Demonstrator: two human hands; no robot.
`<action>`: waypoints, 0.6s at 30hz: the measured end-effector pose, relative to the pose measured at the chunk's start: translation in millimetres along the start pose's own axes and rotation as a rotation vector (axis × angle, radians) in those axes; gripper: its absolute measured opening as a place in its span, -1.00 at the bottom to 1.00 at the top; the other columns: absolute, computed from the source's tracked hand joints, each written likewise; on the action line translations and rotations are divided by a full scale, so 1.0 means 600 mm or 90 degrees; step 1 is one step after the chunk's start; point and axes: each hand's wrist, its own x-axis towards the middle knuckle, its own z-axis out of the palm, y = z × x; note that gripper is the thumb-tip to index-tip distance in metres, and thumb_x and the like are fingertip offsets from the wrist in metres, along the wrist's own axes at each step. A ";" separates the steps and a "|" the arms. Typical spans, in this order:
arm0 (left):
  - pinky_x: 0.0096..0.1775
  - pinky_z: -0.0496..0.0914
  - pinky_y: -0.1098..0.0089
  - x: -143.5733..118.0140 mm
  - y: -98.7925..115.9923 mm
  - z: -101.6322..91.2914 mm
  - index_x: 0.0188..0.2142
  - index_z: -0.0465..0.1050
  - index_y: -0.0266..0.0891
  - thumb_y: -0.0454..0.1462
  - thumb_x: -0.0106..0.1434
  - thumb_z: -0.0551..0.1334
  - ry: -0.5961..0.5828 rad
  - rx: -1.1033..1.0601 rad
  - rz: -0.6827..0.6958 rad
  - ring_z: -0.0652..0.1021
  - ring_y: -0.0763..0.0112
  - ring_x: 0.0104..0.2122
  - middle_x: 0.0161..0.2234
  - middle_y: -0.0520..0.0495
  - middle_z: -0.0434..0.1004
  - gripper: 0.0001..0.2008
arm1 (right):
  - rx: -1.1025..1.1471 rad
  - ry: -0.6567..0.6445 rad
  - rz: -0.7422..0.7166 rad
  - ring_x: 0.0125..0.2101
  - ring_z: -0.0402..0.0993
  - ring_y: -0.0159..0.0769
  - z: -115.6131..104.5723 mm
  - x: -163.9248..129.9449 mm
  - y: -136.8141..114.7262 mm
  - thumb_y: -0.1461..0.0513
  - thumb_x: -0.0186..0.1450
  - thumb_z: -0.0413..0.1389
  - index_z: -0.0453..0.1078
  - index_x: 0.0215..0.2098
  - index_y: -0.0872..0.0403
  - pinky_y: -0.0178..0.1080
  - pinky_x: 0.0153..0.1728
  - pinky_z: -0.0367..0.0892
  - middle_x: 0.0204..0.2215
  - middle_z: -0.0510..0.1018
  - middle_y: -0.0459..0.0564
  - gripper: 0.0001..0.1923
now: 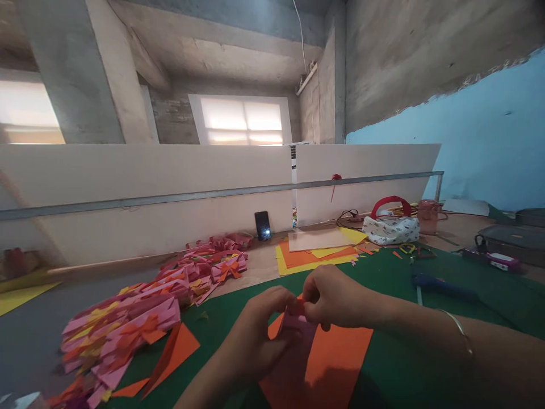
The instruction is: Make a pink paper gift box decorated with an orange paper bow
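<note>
Over the green mat [225,329], my left hand [261,332] grips the side of a folded pink paper [293,346], thumb in front. Fingers of my right hand [334,295] pinch together at the paper's top edge, where a bit of orange paper shows between the hands. Just what lies inside that pinch is hidden. Beneath both hands lies a flat orange sheet [340,358]. A folded orange paper piece [172,355] rests to the left of my left hand.
Pink paper pieces with orange and yellow bows [145,318] are heaped at left. A phone [263,225] leans against the white board behind. Yellow and orange sheets [293,262], a patterned bag [390,230], pliers [407,249] and a blue-handled glue gun [443,287] lie further back and right.
</note>
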 end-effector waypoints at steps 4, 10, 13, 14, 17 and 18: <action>-0.36 0.27 0.43 0.002 -0.002 0.002 -0.41 0.33 -0.20 -0.34 0.02 0.21 0.001 -0.039 -0.021 0.37 0.41 -0.39 -0.41 0.02 0.39 -0.90 | -0.028 0.022 -0.012 -0.70 0.38 -0.41 0.002 -0.001 0.004 0.37 -0.08 -0.04 0.35 -0.69 0.12 -0.47 -0.76 0.08 -0.77 0.36 -0.14 -0.84; -0.47 0.22 0.50 0.003 -0.011 0.007 -0.43 0.32 -0.22 -0.29 0.04 0.22 0.013 -0.108 -0.034 0.33 0.49 -0.49 -0.49 0.05 0.35 -0.91 | -0.116 0.102 -0.122 -0.63 0.33 -0.45 -0.001 0.001 0.008 0.39 -0.03 0.03 0.47 -0.57 0.14 -0.44 -0.65 0.09 -0.67 0.47 -0.11 -0.83; -0.50 0.19 0.50 0.004 -0.012 0.007 -0.45 0.31 -0.22 -0.28 0.03 0.23 0.019 -0.115 -0.041 0.31 0.51 -0.51 -0.51 0.07 0.32 -0.89 | -0.130 0.144 -0.176 -0.60 0.32 -0.47 0.001 0.001 0.008 0.41 -0.04 0.05 0.49 -0.52 0.12 -0.44 -0.61 0.08 -0.62 0.50 -0.11 -0.81; -0.50 0.19 0.50 0.005 -0.013 0.007 -0.45 0.31 -0.22 -0.28 0.03 0.24 0.022 -0.117 -0.043 0.31 0.51 -0.51 -0.52 0.08 0.31 -0.89 | -0.130 0.152 -0.186 -0.60 0.31 -0.48 0.002 0.001 0.010 0.41 -0.03 0.05 0.48 -0.53 0.12 -0.44 -0.61 0.07 -0.62 0.49 -0.12 -0.82; -0.51 0.16 0.50 0.007 -0.014 0.006 -0.46 0.30 -0.22 -0.28 0.01 0.25 0.024 -0.122 -0.042 0.29 0.51 -0.52 -0.53 0.08 0.30 -0.88 | -0.138 0.181 -0.214 -0.61 0.26 -0.50 0.007 -0.001 0.017 0.41 -0.03 0.06 0.44 -0.54 0.11 -0.44 -0.61 0.03 -0.64 0.44 -0.17 -0.85; -0.52 0.15 0.50 0.007 -0.015 0.006 -0.47 0.30 -0.22 -0.28 0.01 0.25 0.025 -0.121 -0.040 0.29 0.51 -0.52 -0.53 0.08 0.30 -0.88 | -0.141 0.188 -0.225 -0.61 0.24 -0.50 0.007 -0.001 0.019 0.41 -0.02 0.06 0.43 -0.54 0.09 -0.43 -0.61 0.02 -0.65 0.42 -0.18 -0.85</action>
